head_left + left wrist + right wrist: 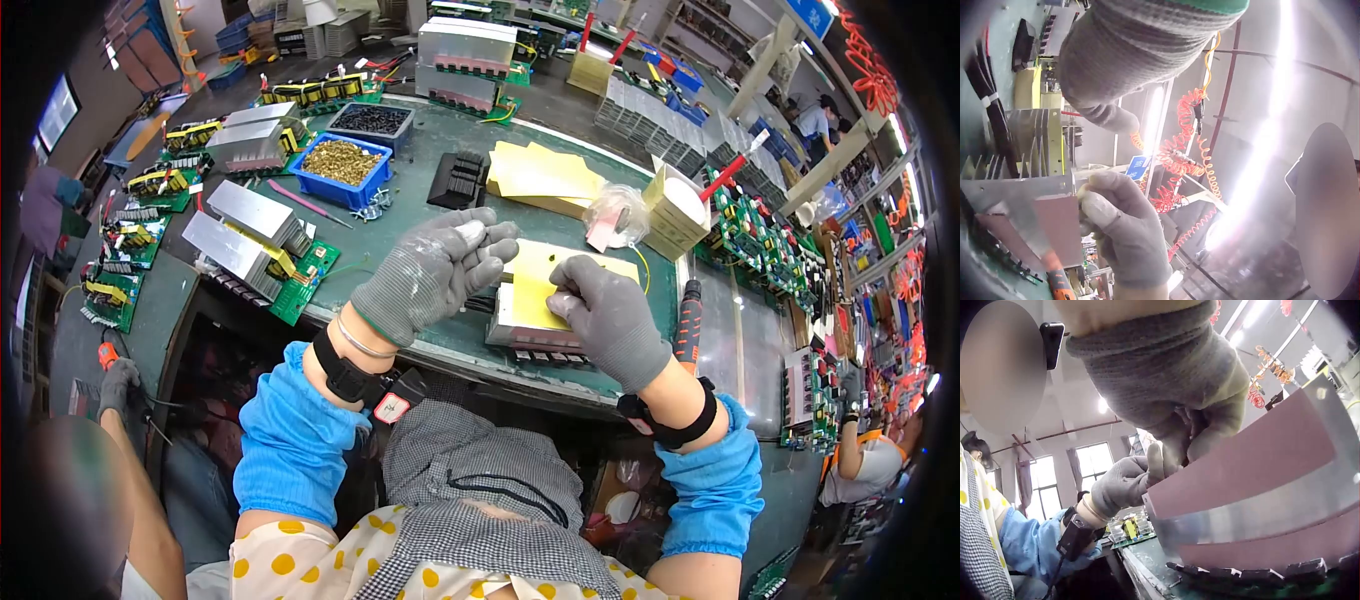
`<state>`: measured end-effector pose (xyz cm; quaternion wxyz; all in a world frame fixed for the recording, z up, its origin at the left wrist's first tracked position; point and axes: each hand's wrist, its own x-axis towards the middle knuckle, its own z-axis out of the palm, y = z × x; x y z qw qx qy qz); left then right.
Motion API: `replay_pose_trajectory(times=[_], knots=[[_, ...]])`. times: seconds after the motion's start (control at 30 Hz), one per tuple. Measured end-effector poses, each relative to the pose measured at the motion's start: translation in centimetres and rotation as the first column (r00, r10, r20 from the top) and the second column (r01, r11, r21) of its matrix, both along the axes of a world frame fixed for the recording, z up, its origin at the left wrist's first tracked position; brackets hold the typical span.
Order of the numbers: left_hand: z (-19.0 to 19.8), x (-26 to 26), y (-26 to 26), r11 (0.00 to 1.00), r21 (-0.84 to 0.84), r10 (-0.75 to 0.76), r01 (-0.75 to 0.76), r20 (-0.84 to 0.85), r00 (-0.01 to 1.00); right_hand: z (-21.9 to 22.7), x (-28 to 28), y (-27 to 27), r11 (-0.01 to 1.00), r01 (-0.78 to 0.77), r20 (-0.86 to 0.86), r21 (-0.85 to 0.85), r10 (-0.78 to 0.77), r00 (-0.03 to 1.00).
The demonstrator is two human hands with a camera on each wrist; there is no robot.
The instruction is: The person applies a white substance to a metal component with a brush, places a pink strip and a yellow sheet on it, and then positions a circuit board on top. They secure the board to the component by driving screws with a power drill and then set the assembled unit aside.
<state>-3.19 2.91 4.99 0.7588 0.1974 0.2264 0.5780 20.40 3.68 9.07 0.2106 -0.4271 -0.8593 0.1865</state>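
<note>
A finned metal heat sink (508,325) stands at the bench's front edge with a yellow sheet (535,272) on top. Pinkish pads (1254,465) cover its side in the right wrist view. My gloved right hand (615,320) is over the sheet's right part, fingers bent and thumb against the forefinger, tips right at the heat sink's upper edge. I cannot tell whether something small is between those tips. My gloved left hand (435,270) hovers left of the heat sink, fingers loosely bent, with nothing visible in it.
A blue bin of brass-coloured screws (345,165) and a grey bin of black parts (372,125) stand behind left. Yellow sheets (545,172) are stacked behind. An orange-black screwdriver (689,325) lies at right. Circuit boards with heat sinks (255,235) sit left. Another person's hand (118,385) is far left.
</note>
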Motion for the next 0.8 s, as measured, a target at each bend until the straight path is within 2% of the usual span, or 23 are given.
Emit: replay_pose_trajectory(times=[0.07, 0.17, 0.23, 0.33, 0.47, 0.53, 0.67, 0.77, 0.8], knots=[[0.0, -0.1, 0.0, 1.000, 0.011, -0.012, 0.012, -0.033, 0.999, -0.1, -0.3, -0.2, 0.999, 0.033, 0.042, 0.022, -0.034, 0.999], [-0.2, -0.1, -0.1, 0.999, 0.030, -0.018, 0.020, -0.090, 0.996, -0.7, -0.3, -0.4, 0.996, 0.025, -0.017, 0.083, -0.023, 1.000], [-0.2, -0.1, -0.1, 0.999, 0.031, -0.027, 0.030, -0.108, 0.994, -0.3, -0.5, -0.7, 0.994, 0.006, 0.054, 0.109, -0.012, 0.998], [0.1, 0.4, -0.2, 1.000, -0.003, 0.004, -0.005, -0.085, 0.996, -0.5, -0.4, -0.9, 0.979, -0.058, 0.122, 0.197, 0.035, 0.992], [1.7, 1.1, -0.7, 0.994, -0.062, 0.073, -0.085, -0.185, 0.980, -0.8, -0.5, -1.0, 0.958, -0.092, 0.169, 0.270, 0.047, 0.985], [1.9, 1.2, -0.5, 0.992, -0.094, 0.062, -0.086, -0.228, 0.972, -0.4, -0.9, -1.1, 0.959, -0.093, 0.200, 0.267, 0.039, 0.979], [1.6, 1.0, 0.1, 0.991, -0.128, -0.064, 0.025, -0.307, 0.950, -0.3, -0.5, -0.7, 0.961, -0.114, 0.215, 0.250, 0.059, 0.975], [2.6, 1.4, -0.2, 0.987, -0.162, -0.080, 0.015, -0.406, 0.910, 0.6, -0.1, -0.7, 0.991, -0.068, 0.053, 0.118, 0.062, 0.997], [2.9, 1.4, -0.3, 0.989, -0.148, -0.074, 0.009, -0.436, 0.897, 1.0, -0.2, -0.8, 0.985, -0.065, -0.034, 0.159, 0.072, 0.997]])
